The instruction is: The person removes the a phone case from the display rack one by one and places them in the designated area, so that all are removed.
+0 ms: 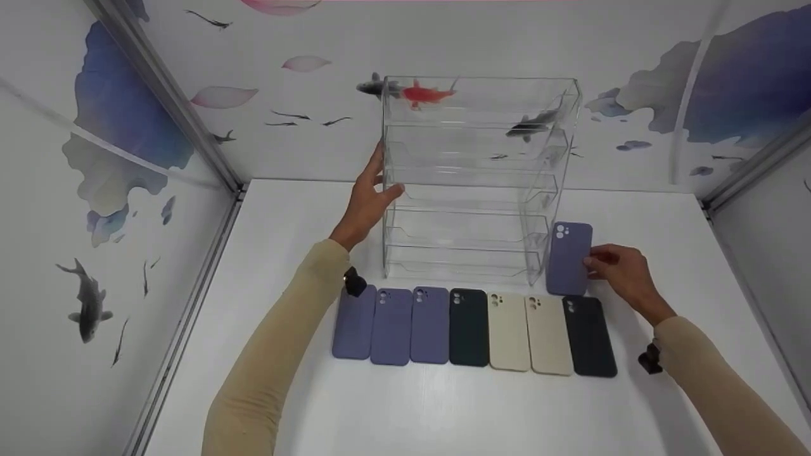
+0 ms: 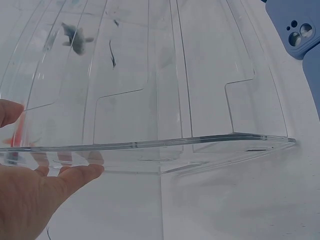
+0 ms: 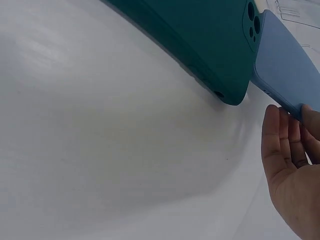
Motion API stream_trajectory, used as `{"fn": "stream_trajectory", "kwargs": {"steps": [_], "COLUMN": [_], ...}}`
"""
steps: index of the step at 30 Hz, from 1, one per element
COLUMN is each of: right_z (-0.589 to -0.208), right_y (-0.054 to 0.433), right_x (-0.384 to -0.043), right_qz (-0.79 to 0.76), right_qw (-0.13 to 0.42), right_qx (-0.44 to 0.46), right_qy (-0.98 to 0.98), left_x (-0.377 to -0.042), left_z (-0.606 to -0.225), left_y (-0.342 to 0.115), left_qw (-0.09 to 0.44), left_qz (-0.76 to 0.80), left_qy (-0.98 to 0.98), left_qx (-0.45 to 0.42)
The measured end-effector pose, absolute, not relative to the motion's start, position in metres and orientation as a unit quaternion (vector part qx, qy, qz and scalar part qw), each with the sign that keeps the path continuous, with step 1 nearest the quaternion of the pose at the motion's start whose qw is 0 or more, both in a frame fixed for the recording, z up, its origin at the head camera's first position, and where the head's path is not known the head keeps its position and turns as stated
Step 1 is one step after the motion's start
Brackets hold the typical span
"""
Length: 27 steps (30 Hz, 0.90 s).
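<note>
My left hand (image 1: 367, 206) holds the left side panel of a clear acrylic rack (image 1: 466, 209) with several tiers. In the left wrist view, the panel edge runs between a digit above it and the other fingers below. To the rack's right, my right hand (image 1: 619, 272) pinches a purple phone case (image 1: 570, 258) by its right long edge. That case has its camera holes at the top left. In the right wrist view, thumb and fingers meet at the edge of this case (image 3: 287, 65), beside a dark green case (image 3: 205, 45).
A row of phone cases lies before the rack: three purple ones (image 1: 391, 329), a dark green (image 1: 469, 329), two cream (image 1: 509, 332) and another dark one (image 1: 590, 335). The white table (image 1: 405, 411) meets panels printed with fish at the back and sides.
</note>
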State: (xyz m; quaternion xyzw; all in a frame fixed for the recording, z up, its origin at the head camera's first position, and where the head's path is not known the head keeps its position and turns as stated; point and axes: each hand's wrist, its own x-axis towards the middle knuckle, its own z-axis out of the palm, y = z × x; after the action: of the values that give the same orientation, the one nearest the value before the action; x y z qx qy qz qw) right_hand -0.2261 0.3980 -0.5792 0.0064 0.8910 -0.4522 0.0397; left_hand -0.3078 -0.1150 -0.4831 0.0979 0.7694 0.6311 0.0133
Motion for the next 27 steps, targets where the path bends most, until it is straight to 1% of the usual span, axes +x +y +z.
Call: {"fn": "stream_trajectory", "kwargs": {"steps": [12,17,27], "right_z": [-0.584,-0.586,-0.594], "right_y": [0.402,0.405,0.408], "right_x": [-0.23,-0.233,-0.234], "right_qz": [-0.46,-0.461,-0.442], "right_qw": [0.047,0.053,0.071], "right_qx": [-0.009,-0.016,0.002], "right_qy": [0.887,0.886,0.894], "left_x": [-0.308,-0.309,-0.309], "left_z": [-0.482,-0.484,-0.484], "left_y": [-0.114,-0.115,-0.115], "left_qw": [0.016,0.011,0.009], "left_qz": [0.623,0.625,0.627], "left_qy": [0.777,0.774,0.772], "left_qx": [0.085,0.096,0.099]}}
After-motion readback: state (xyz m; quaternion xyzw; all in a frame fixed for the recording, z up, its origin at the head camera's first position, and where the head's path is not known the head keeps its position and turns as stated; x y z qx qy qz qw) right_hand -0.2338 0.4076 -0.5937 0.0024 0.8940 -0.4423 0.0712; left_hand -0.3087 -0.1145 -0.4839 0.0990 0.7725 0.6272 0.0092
